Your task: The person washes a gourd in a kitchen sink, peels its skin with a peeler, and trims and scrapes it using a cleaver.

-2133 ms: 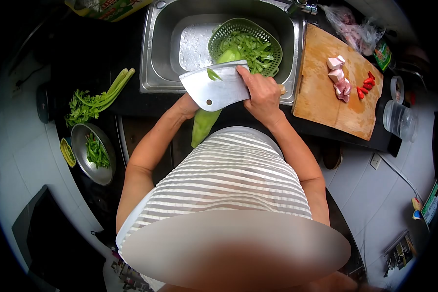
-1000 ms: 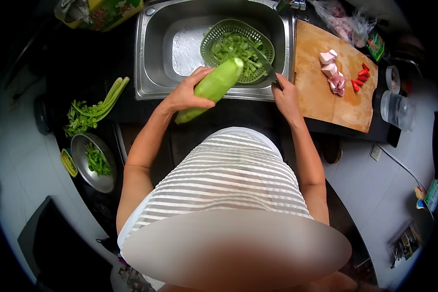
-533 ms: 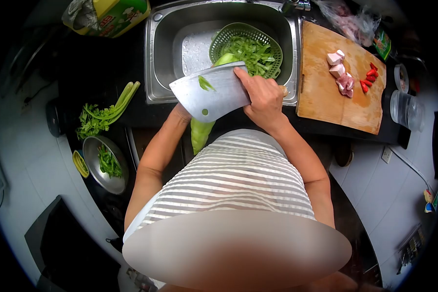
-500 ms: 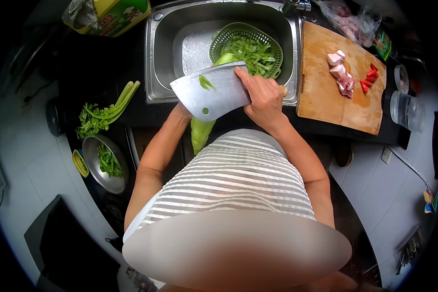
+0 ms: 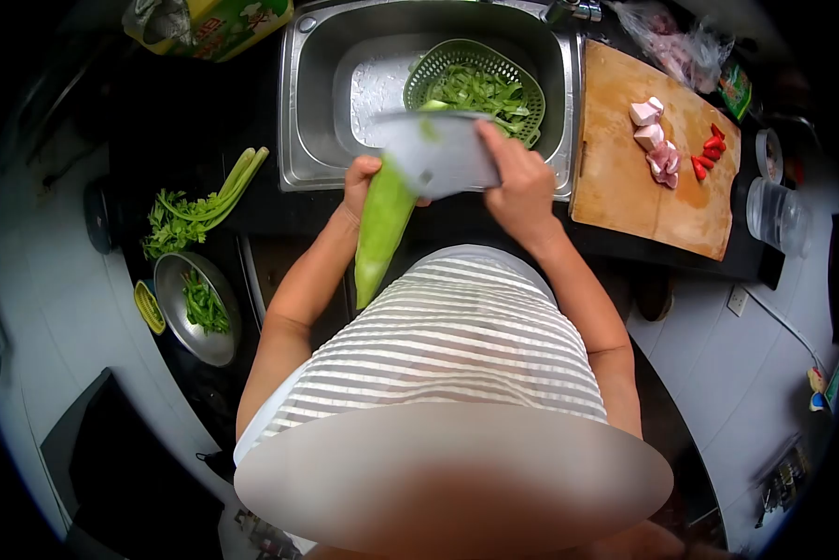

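My left hand (image 5: 357,189) is wrapped round a long pale-green celtuce stem (image 5: 382,238), which tilts down toward my striped shirt. In my right hand (image 5: 520,184) is a cleaver (image 5: 447,163), its broad blade blurred by motion and lying across the upper part of the stem. A scrap of green sticks to the blade. Behind the cleaver, a green colander (image 5: 531,86) with strips of green peel (image 5: 475,91) sits in the steel sink (image 5: 312,112). The blade hides part of my left fingers and the stem's upper end.
Right of the sink, a wooden cutting board (image 5: 657,219) bears meat chunks (image 5: 651,131) and red pepper pieces (image 5: 707,159). Celery (image 5: 200,210) lies at the left, above a metal bowl (image 5: 219,350) of cut greens. A plastic container (image 5: 776,215) stands at the far right.
The cleaver has shifted right and slightly up along with my right hand, uncovering my left hand and more of the stem. The stem's lower end has swung slightly left.
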### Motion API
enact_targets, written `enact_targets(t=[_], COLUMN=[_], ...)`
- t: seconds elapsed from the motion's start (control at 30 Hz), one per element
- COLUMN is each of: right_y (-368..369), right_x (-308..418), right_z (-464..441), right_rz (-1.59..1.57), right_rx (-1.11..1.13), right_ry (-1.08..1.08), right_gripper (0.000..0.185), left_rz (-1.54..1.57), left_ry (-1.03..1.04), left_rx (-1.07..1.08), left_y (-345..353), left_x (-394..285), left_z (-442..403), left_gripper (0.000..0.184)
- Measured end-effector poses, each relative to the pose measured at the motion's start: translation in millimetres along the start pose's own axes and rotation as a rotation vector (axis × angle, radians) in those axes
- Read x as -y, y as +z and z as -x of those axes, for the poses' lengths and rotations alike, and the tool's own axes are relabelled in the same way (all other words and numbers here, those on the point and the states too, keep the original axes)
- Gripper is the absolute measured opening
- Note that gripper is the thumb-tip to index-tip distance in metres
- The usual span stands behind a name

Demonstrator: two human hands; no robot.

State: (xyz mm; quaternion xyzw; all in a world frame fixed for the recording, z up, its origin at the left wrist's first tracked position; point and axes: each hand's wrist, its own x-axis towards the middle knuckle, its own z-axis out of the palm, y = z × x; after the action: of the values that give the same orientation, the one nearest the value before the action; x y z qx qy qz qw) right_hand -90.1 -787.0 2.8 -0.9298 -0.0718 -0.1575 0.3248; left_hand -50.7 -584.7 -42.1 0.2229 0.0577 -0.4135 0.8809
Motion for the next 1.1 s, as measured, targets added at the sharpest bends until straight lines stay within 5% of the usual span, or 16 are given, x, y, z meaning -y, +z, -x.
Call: enact_targets(t=[0.03,0.3,0.37,0.47,0.57,0.7,0.8,0.9,0.97,1.0,1.1], right_y=[-1.5,17.2,19.9,27.1,38.9,36.8,14.1,1.2,0.2,0.5,4.5], right_x=[10.6,15.7,13.1,4.6,-18.5,-41.2,-15.5,17.7,25.6,27.2,24.3], right_z=[-1.0,1.3,1.7,2.9,6.5,13.2,17.0,13.9,11.1,10.7,10.7], right_rz=[-0.014,-0.027,-0.016,0.005,0.068,0.003,0.025,-0.016,-0.022,-0.03,-0.03], right_rx=[0.002,-0.032,-0.04,-0.073,-0.092,-0.092,0.013,0.063,0.057,0.051,0.052], right_ry=[-0.055,-0.136,-0.139,-0.128,-0.03,0.209,0.023,-0.137,-0.145,-0.156,-0.145], right_gripper=[0.062,0.062,0.061,0.061,0.059,0.055,0.058,0.067,0.067,0.068,0.068], left_rz=[0.114,0.065,-0.122,-0.015,0.097,-0.171,-0.181,-0.208,-0.189,0.103,-0.053], left_ry=[0.1,-0.008,0.042,0.037,-0.067,-0.051,0.022,-0.001,-0.03,-0.19,-0.049], left_rx=[-0.267,0.137,-0.089,-0.137,0.115,0.016,0.09,-0.115,-0.133,-0.045,-0.048], left_y=[3.9,13.7,8.3,-0.4,-12.5,6.3,-0.1,-2.3,-13.4,-14.5,-3.6], left_x=[4.5,-3.3,3.3,13.7,13.2,5.2,1.5,5.2,6.1,3.5,5.8], left_z=[0.2,-0.4,1.5,6.8,7.3,13.8,11.8,5.0,-7.3,-12.3,3.4], left_gripper=[0.061,0.061,0.061,0.061,0.058,0.057,0.054,0.051,0.05,0.049,0.05])
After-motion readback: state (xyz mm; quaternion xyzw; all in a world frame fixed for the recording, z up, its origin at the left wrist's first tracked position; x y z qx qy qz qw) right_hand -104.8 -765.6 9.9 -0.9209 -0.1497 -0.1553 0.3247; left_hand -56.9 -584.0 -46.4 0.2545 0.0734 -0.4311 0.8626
